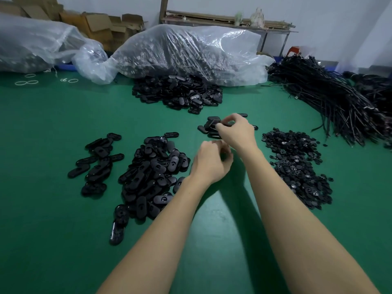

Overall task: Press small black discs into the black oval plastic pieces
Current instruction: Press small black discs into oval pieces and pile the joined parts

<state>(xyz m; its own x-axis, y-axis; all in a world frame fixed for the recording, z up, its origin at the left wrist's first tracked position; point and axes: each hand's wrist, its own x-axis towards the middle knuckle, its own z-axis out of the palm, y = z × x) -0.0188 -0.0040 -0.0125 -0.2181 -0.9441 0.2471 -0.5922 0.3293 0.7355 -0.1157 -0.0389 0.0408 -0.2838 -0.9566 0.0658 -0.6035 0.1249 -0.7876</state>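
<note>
My right hand [234,131] reaches over a small heap of black oval pieces [209,127] and pinches one of them between thumb and fingertips. My left hand [212,164] hovers just nearer, its fingers curled around a small black part [223,156] that is mostly hidden. A spread of small black discs [297,166] lies to the right of my right forearm. To the left of my left hand sits a large heap of oval pieces [152,172].
A smaller group of ovals [97,162] lies at the far left and another heap [178,94] spills from a clear plastic bag [191,49] at the back. A bundle of black cables [328,98] fills the right. The green table [53,230] carries everything.
</note>
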